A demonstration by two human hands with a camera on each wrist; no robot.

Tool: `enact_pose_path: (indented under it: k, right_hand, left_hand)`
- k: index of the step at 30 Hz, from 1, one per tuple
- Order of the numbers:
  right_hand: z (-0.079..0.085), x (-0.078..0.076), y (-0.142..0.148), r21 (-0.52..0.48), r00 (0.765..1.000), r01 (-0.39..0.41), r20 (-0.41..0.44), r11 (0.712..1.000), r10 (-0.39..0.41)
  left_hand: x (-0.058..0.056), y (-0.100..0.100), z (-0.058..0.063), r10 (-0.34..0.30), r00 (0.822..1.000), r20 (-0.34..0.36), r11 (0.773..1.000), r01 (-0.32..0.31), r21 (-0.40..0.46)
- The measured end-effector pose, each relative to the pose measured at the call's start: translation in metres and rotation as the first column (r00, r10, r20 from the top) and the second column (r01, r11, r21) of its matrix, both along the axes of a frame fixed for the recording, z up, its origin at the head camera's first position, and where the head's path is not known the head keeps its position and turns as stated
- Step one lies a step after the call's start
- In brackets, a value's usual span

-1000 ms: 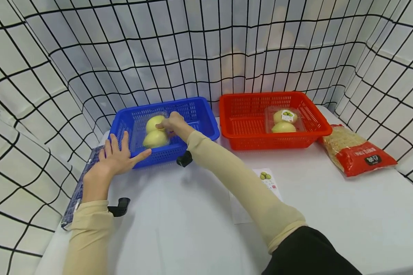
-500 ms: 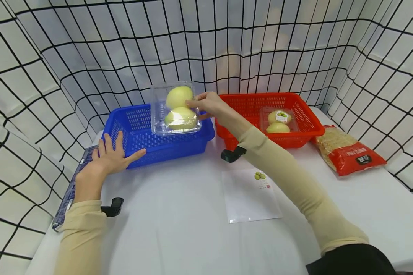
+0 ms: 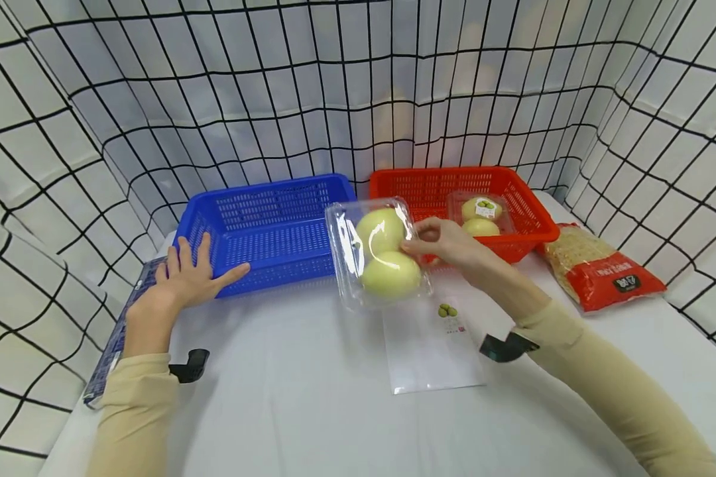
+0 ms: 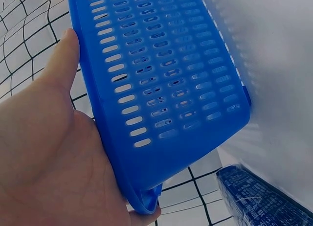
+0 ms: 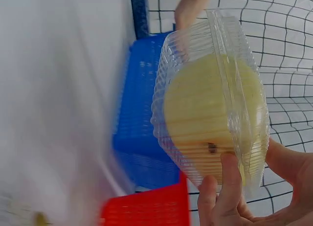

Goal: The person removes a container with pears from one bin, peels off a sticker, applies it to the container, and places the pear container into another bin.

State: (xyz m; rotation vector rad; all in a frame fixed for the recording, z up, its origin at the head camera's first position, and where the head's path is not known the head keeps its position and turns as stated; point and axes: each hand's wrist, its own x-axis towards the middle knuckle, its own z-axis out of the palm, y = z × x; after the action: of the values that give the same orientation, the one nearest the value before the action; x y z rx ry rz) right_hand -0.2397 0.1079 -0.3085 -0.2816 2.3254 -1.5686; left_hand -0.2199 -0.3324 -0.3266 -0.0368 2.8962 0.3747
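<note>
right hand [image 3: 447,245]: pinching the right edge of a clear box [image 3: 346,265], thumb one side, fingers the other
box position: up off the counter [image 3: 310,411], tilted, on the near side of the gap between baskets; overlaps near corners of both in the head view
box contents: two pale yellow fruits [image 3: 390,275], one far, one near; right wrist view shows a dark spot on a fruit
left hand [image 3: 181,278]: fingers spread, thumb out, touching rim at left end of blue basket [image 3: 268,195]; some fingers hidden in left wrist view
red basket [image 3: 406,185]: right of blue one, second fruit pack [image 3: 485,208] in its right half, white label on its far fruit
noodle-coloured bag [image 3: 602,268]: right of red basket, red print on near part
clear sleeve [image 3: 432,358]: flat on counter, near side of red basket, green fruit print at far end
dark blue patterned pack [image 3: 116,344]: left of left hand
black mesh [image 3: 370,106]: left, far and right sides
</note>
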Motion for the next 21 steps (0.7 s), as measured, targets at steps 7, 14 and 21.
enact_pose_path:
  k: [7, 14, 21]
  right_hand:
    - [-0.058, 0.069, 0.036, 0.031, 0.992, -0.066, 0.114, 0.997, 0.062]
    - [-0.077, 0.087, 0.038, 0.042, 0.986, -0.079, 0.153, 0.996, 0.071]
    - [-0.069, 0.068, 0.044, 0.274, 0.970, -0.225, -0.030, 0.935, 0.243]
  left_hand:
    - [-0.012, -0.007, -0.037, -0.033, 0.999, 0.004, 0.999, 0.033, 0.013]
    - [-0.003, 0.000, -0.017, -0.036, 0.999, -0.015, 0.999, 0.036, -0.014]
    - [0.004, 0.000, 0.003, -0.035, 0.999, 0.002, 0.999, 0.035, -0.022]
